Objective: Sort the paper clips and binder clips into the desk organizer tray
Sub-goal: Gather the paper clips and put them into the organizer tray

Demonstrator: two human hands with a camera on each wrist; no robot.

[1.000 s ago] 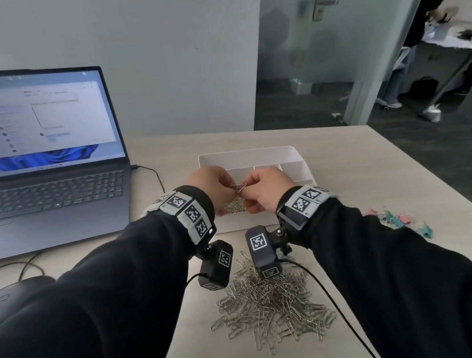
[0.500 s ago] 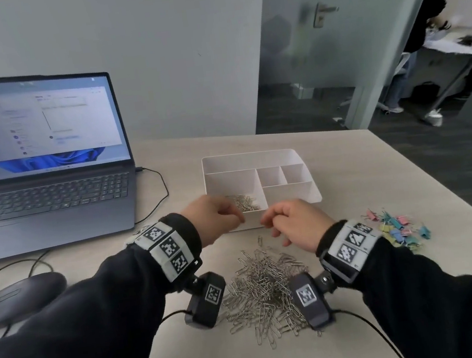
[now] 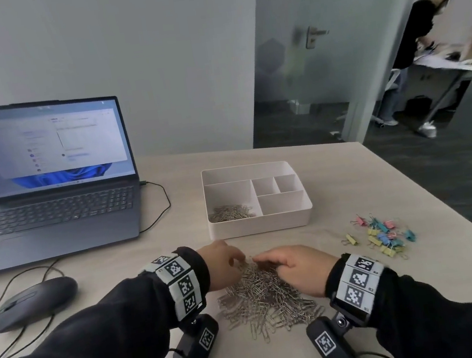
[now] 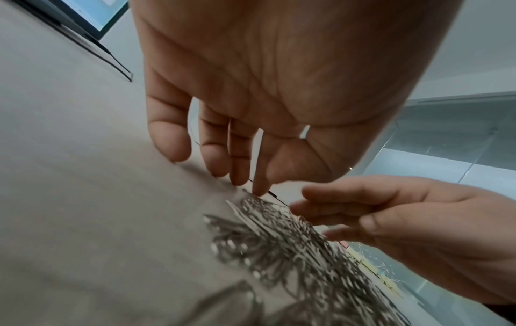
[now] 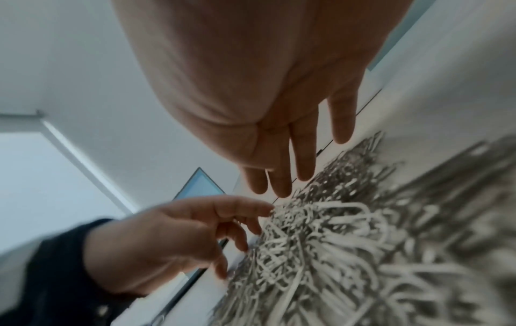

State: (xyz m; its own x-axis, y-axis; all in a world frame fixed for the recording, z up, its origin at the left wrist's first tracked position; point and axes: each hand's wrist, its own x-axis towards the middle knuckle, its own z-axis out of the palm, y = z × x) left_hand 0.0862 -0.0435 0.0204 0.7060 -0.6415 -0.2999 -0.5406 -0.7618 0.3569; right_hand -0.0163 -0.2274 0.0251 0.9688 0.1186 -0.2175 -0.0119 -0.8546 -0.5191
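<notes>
A heap of silver paper clips [image 3: 265,298] lies on the table in front of me. My left hand [image 3: 233,261] and right hand [image 3: 262,261] meet at the heap's far end, fingers pointing down. In the left wrist view the left fingertips [image 4: 240,180] touch the table and the edge of the clips [image 4: 279,231]. The right fingers [image 5: 282,187] hang fairly straight over the clips [image 5: 335,231]. Neither hand plainly holds a clip. The white organizer tray [image 3: 260,223] stands beyond, with paper clips [image 3: 230,213] in its front left compartment. Coloured binder clips [image 3: 383,234] lie to the right.
An open laptop [image 3: 52,203] sits at the left with its cable [image 3: 166,206] looping toward the tray. A dark mouse [image 3: 34,301] lies near my left forearm. The table's edge runs along the right. A person [image 3: 418,43] stands far off beyond a doorway.
Both hands were over the tray holding paper clips a second ago. They have since come back toward me, empty, and lowered onto the far end of the heap.
</notes>
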